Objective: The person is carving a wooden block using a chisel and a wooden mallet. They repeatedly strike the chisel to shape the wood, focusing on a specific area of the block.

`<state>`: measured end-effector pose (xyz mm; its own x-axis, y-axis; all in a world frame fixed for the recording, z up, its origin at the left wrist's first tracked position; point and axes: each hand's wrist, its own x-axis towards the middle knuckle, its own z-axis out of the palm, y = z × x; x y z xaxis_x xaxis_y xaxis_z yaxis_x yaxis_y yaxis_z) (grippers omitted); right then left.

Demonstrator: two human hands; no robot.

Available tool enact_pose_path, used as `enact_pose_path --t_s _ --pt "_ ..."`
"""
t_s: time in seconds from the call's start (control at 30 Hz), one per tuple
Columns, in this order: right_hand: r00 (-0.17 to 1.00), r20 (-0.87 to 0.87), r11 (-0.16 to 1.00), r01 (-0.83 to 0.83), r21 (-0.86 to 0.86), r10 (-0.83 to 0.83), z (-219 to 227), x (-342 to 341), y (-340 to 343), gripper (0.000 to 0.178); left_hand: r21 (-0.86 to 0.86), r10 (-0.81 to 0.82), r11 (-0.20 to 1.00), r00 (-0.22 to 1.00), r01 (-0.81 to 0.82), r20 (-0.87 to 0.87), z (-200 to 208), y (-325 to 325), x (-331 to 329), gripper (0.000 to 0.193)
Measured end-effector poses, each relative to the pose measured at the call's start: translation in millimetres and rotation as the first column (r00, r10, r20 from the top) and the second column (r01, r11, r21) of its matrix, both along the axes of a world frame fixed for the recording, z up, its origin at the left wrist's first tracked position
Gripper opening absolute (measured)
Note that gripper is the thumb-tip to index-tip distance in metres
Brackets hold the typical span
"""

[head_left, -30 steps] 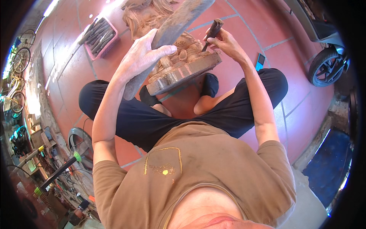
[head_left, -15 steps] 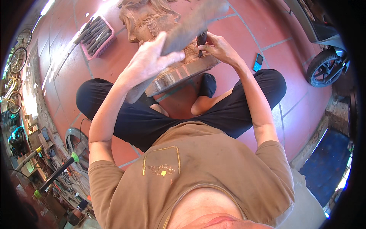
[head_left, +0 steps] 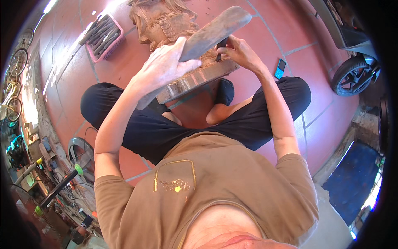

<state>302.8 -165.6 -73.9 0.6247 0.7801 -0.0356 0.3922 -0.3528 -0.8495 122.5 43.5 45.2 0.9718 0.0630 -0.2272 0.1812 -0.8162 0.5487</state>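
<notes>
My left hand (head_left: 162,62) is closed around a long flat wooden mallet (head_left: 217,31), which slants up to the right across the carving. In the fingers of my right hand (head_left: 240,52) is a dark chisel (head_left: 222,42), standing nearly upright with its tip down at the wood. The mallet's broad end lies over the top of the chisel; whether they touch I cannot tell. Beneath both hands, a brown wood carving (head_left: 163,25) with ridged, curling relief rests on the floor. Its thick near edge (head_left: 195,81) faces me, between my crossed legs.
A pink basket (head_left: 108,53) full of dark-handled tools stands left of the carving. A blue keypad phone (head_left: 280,68) lies on the tiled floor (head_left: 265,45) near my right knee. Farther right is a motorbike wheel (head_left: 352,76). A fan (head_left: 81,155) and clutter line the left side.
The mallet, blurred before, now shows sharply and sits slightly lower over the chisel's top. Both hands keep their grips in nearly the same places.
</notes>
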Motion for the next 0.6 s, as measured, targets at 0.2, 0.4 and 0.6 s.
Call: enact_pose_path --t_s 0.2,0.4,0.6 --pt "0.989 0.002 0.988 0.150 0.029 -0.150 -2 6 -12 0.028 -0.110 0.081 0.991 0.991 -0.070 0.107 -12 18 -10 0.064" --pt "0.974 -0.075 0.968 0.224 0.114 -0.216 14 12 -21 0.027 -0.161 0.138 0.980 0.978 -0.113 0.156 -9 22 -14 0.065" --pt "0.992 -0.117 0.991 0.058 0.119 -0.044 14 1 -14 0.028 -0.246 0.146 0.963 0.978 -0.105 0.151 -7 20 -10 0.063"
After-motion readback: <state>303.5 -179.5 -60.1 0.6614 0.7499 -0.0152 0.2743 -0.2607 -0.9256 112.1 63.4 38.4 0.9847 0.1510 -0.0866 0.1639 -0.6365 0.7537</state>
